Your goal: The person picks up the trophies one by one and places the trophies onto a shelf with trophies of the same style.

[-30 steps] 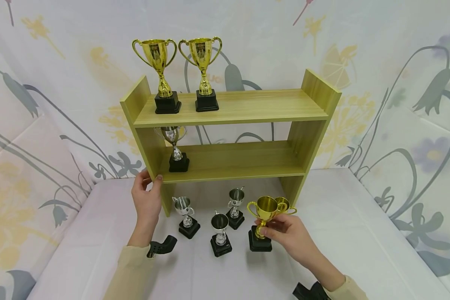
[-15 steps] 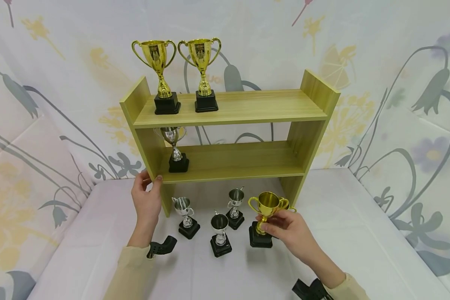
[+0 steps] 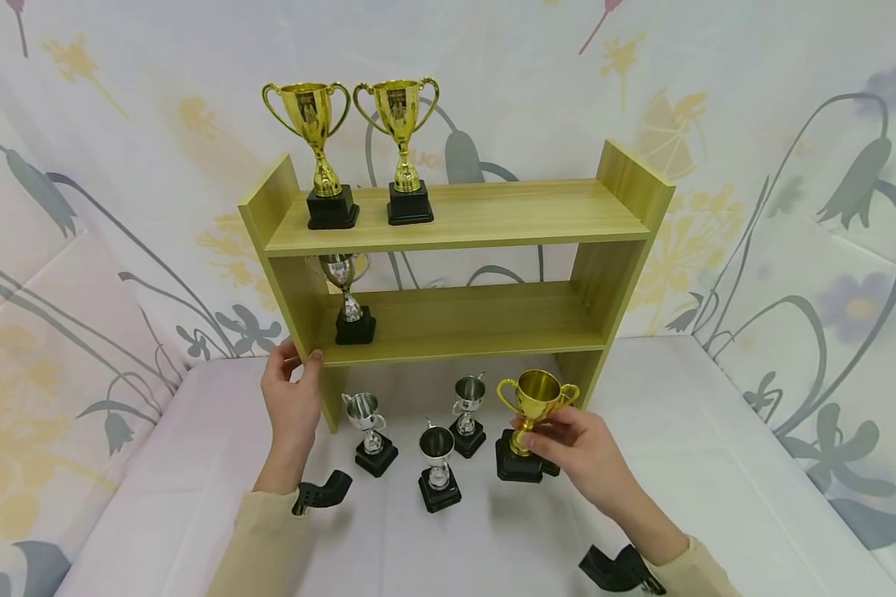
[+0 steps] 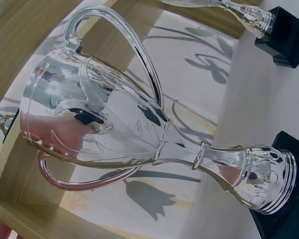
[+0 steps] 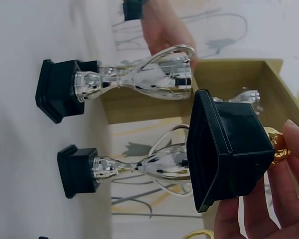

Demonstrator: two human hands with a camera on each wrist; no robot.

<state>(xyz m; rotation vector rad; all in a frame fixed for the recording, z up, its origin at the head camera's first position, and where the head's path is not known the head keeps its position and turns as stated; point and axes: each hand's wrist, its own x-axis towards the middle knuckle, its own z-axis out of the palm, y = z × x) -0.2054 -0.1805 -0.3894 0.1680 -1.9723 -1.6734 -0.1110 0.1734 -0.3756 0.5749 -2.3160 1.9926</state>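
My right hand (image 3: 578,444) pinches the stem of a gold trophy cup (image 3: 538,396) just above its black base. The right wrist view shows that black base (image 5: 229,154) lifted, with its hollow underside in sight. Another gold trophy stands behind it, mostly hidden, with part of its base (image 3: 551,468) peeking out. My left hand (image 3: 293,385) grips the lower left side of the wooden shelf (image 3: 448,352). Below and in front of the shelf stand a silver trophy (image 3: 366,414) on the left, a second silver trophy (image 3: 438,452) nearer me, and a third silver trophy (image 3: 469,406) farther back.
On the top board stand a gold trophy (image 3: 314,116) at the left end and another gold trophy (image 3: 401,116) beside it. One silver trophy (image 3: 349,303) sits at the left of the middle board. A white cloth (image 3: 679,431) covers the table; a patterned curtain (image 3: 523,83) hangs behind.
My right hand has raised the gold trophy a little toward the shelf, and it now covers most of the gold trophy behind it. The left hand has stayed put on the shelf.
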